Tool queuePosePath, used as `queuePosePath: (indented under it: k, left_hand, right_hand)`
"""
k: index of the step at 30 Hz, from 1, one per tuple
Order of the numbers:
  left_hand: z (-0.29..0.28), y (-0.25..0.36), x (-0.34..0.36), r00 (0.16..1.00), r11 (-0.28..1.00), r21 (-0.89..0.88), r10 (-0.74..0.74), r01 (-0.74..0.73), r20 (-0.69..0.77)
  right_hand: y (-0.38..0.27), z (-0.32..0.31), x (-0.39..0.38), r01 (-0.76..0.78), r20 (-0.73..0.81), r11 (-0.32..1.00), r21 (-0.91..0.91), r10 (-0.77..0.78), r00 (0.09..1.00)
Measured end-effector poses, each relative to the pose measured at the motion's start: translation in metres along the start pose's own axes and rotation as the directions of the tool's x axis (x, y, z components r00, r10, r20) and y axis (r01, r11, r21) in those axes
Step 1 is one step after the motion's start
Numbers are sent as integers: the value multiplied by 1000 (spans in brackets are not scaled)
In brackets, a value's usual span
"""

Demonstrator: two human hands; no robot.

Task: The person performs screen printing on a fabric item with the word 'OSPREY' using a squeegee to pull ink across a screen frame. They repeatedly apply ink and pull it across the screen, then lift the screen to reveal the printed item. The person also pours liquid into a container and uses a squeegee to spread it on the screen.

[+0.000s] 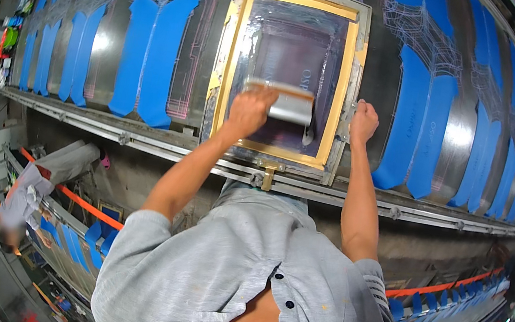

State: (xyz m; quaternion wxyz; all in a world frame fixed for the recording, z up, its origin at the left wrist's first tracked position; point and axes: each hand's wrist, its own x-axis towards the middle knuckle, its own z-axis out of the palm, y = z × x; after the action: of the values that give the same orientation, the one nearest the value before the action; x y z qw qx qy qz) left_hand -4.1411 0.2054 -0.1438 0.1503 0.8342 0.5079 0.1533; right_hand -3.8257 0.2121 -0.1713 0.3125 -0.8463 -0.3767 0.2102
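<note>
My left hand [250,111] grips a squeegee [290,105] with an orange-topped strip and a silver body, lying across the dark printing screen [288,51]. The screen has a metal frame bordered with yellow tape [348,54], pale lettering in the middle and a wet sheen. My right hand [365,121] is closed beside the frame's right edge, by a small metal fitting [345,131]; what it holds, if anything, is hidden. A brass-coloured bracket [267,177] sits at the frame's near edge.
Blue fabric pieces [147,56] lie in rows on the long table on both sides, among printed line patterns. A metal rail [190,160] runs along the near edge. At lower left, another person [30,192] bends by a second table with blue pieces and orange rails [89,205].
</note>
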Motion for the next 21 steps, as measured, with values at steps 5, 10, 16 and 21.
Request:
queuePosePath:
  k: [5,10,16,21]
  left_hand:
    - [0,-52,151,998,998,11,63,-63,11]
    - [-24,-67,226,959,996,88,-7,-19,283]
    - [-29,-79,259,970,999,38,-37,29,239]
    - [-6,-69,189,998,1000,16,17,-18,56]
  right_hand:
    - [-7,-1,4,-73,31,995,-66,75,997]
    - [-4,-7,36,362,-64,878,-312,-400,914]
    - [-196,44,104,863,435,454,-219,-747,503]
    - [-151,100,76,893,496,414,-178,-746,445]
